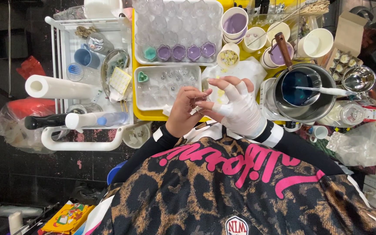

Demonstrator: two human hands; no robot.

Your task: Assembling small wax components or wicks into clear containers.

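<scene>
1. Nearest to me, my leopard-print top (223, 191) with pink lettering fills the bottom of the view, black sleeves with white cuffs running up from it.
2. Just past the cuffs, my two hands meet over the near edge of the yellow tray (153, 115). My bare left hand (182, 111) has its fingertips pinched together on a small clear cup (200, 101). My right hand (236, 109), in a white glove, touches the same cup with thumb and forefinger closed on it, the other fingers fanned out.
3. Left of my hands, on the white cart (83, 143), lie a paper roll (57, 87) and a bottle (77, 119) on its side.
4. Just beyond my hands, a white tray (167, 87) holds clear moulds and one green heart (142, 76).
5. Right of my hands, a steel pot (305, 93) holds a bowl of blue liquid (299, 87), with a white stick (327, 91) lying across it.
6. Farther off, a bigger tray (179, 30) carries rows of clear cups; its near row has one green and four purple flower shapes (182, 52).
7. Farthest, to the right, stand paper cups (257, 37), some with purple inside, and a brown-handled tool (283, 48).
</scene>
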